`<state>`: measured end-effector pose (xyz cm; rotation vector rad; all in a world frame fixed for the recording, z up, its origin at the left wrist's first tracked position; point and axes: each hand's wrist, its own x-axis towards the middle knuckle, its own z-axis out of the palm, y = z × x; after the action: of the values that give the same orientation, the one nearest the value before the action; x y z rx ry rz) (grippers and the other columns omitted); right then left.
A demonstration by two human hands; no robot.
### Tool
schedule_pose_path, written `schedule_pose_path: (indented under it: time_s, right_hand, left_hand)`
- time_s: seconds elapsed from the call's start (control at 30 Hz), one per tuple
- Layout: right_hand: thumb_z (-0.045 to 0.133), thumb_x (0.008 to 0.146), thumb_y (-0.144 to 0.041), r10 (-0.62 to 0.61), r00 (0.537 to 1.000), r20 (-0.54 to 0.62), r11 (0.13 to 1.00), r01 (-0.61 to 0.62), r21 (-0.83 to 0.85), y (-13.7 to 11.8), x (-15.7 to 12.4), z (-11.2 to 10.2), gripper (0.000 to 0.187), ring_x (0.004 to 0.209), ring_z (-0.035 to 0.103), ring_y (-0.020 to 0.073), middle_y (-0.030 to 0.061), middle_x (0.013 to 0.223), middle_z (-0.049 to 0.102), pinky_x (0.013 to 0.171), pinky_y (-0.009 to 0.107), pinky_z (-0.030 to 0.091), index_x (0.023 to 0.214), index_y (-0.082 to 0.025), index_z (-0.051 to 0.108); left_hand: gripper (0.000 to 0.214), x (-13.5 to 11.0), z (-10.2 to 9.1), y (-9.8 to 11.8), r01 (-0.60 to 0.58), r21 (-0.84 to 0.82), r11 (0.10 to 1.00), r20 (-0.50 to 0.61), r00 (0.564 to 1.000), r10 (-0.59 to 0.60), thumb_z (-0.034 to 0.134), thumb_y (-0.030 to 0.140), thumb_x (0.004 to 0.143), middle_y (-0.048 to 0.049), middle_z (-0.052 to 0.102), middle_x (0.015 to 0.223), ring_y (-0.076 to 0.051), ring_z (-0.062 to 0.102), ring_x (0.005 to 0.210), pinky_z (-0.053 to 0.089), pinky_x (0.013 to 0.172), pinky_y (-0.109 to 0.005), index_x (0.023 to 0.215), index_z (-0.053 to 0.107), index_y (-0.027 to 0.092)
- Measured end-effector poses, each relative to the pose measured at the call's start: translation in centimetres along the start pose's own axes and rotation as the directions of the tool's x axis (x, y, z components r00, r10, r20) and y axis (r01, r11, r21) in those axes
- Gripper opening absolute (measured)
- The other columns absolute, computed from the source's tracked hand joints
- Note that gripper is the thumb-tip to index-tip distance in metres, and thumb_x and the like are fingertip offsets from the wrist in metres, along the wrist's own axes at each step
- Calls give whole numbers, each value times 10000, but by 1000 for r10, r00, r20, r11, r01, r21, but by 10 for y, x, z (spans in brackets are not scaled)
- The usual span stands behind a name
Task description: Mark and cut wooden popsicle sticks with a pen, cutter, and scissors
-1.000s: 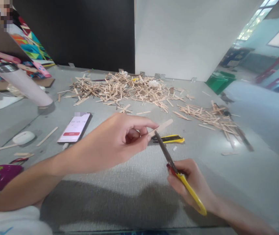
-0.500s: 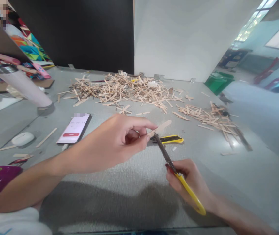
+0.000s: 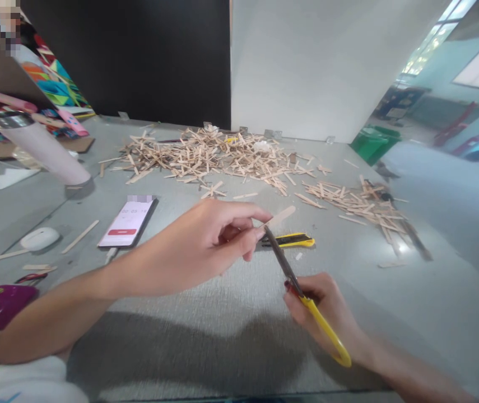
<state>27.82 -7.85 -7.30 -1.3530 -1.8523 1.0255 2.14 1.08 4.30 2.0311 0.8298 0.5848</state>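
Between thumb and fingers, my left hand [image 3: 222, 235] pinches a wooden craft stick [image 3: 283, 215] whose rounded end points up and to the right. My right hand [image 3: 327, 313] is closed around yellow-handled scissors [image 3: 281, 260], their dark blades reaching up to the stick. The blade tips meet the stick right beside my left fingertips; whether they are around it or only against it I cannot tell. Just behind the blades a yellow and black box cutter [image 3: 293, 240] lies on the grey table [image 3: 231, 324], with a small pale scrap [image 3: 298, 256] near it.
A wide heap of craft sticks [image 3: 205, 157] lies at the back, against a black and white board [image 3: 293, 73]. A smaller stick pile [image 3: 348, 201] is to the right. On the left are a phone [image 3: 128, 221], a white mouse-shaped object [image 3: 40, 239] and a pale tumbler [image 3: 46, 148].
My left fingers have shifted slightly on the stick, the lower fingers now showing beneath the thumb. My right hand and the scissors are almost where they were.
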Motion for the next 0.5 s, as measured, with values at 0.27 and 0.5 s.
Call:
schedule_pose_path:
  time_s: [0.27,0.5]
  right_hand:
    - [606,1014,-394,-1,1000,27,999,0,49,0,0,-1,478,593,254,105,-59,629,253,531,274,222,649,-239,340]
    - [629,1006,-374,-10,1000,16,998,9,55,7,-1,0,459,599,271,103,-65,636,266,542,270,233,665,-237,355]
  left_hand:
    - [220,3,5,-3,44,-88,995,60,997,-39,545,261,1138,-4,749,816,-69,584,499,462,501,-191,1150,744,169]
    - [220,3,5,-4,35,-79,996,48,998,-31,532,267,1144,-3,750,799,-81,600,512,471,521,-206,1171,727,168]
